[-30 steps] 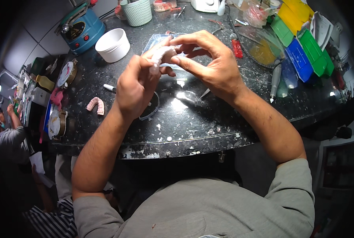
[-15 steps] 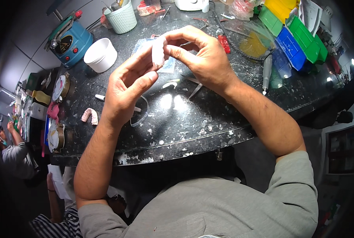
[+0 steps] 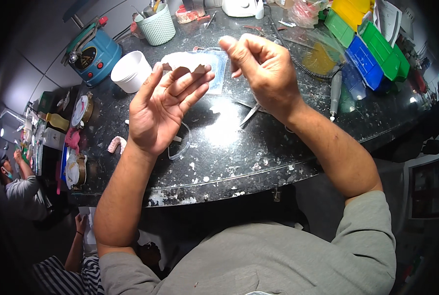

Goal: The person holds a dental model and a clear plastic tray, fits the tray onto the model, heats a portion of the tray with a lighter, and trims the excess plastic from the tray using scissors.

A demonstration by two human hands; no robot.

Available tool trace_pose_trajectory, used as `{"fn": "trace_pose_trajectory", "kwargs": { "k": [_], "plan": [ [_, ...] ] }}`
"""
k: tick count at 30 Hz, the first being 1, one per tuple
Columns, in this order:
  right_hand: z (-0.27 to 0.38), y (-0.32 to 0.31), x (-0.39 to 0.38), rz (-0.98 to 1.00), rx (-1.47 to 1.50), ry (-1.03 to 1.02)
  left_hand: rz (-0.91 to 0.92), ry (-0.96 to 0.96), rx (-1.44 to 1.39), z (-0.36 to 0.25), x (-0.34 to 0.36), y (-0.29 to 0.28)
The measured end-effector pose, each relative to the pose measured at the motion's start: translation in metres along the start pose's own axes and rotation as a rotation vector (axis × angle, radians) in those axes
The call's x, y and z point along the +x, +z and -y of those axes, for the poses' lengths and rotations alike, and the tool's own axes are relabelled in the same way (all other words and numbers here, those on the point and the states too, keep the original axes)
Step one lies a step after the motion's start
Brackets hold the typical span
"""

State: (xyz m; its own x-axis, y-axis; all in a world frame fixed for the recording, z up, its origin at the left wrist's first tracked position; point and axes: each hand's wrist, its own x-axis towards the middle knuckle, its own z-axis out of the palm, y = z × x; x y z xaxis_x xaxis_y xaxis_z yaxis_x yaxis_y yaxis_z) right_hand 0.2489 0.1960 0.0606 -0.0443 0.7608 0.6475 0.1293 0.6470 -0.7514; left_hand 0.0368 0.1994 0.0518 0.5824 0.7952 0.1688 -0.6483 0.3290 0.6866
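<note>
A white, arch-shaped dental cast (image 3: 180,61) is held up by the thumb and fingers of my left hand (image 3: 163,105), its jagged edge toward me. My right hand (image 3: 268,73) is off the cast, to its right, with the fingers curled and the thumb against them; whether something small is between them is hidden. Under the hands lies a bluish clear plastic pouch (image 3: 218,78). A pointed metal tool (image 3: 249,115) rests on the black worktop (image 3: 239,169), partly behind my right hand. A second, pinkish dental cast (image 3: 116,144) sits left of my left wrist, near a clear curved strip (image 3: 186,147).
A white tub (image 3: 131,72), a blue machine (image 3: 95,59) and a tool basket (image 3: 156,27) stand at the back left. A corded handpiece (image 3: 335,93) and coloured bins (image 3: 372,54) are at the right. Round brass-sided pieces (image 3: 84,110) line the left edge. Other people are at the far left.
My right hand has let go of the dental cast and drawn away to the right. My left hand has turned palm up, and the cast now lies crosswise at its fingertips.
</note>
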Motion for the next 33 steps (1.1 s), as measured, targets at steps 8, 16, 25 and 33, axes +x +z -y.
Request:
{"fn": "trace_pose_trajectory", "kwargs": {
  "k": [8, 16, 25, 33],
  "plan": [
    [-0.001, -0.001, -0.001, 0.018, -0.072, -0.022, 0.044, -0.015, -0.150, 0.001, 0.001, -0.002],
    [0.001, 0.004, -0.001, -0.026, 0.087, 0.020, -0.040, 0.099, 0.044, 0.007, 0.002, 0.006],
    [-0.003, 0.000, -0.003, 0.125, -0.051, 0.157, -0.411, 0.467, 0.661, 0.013, 0.002, -0.002],
    [-0.006, 0.011, -0.008, 0.162, 0.064, 0.072, -0.397, 0.623, 1.129, 0.017, 0.000, 0.016]
  ]
}}
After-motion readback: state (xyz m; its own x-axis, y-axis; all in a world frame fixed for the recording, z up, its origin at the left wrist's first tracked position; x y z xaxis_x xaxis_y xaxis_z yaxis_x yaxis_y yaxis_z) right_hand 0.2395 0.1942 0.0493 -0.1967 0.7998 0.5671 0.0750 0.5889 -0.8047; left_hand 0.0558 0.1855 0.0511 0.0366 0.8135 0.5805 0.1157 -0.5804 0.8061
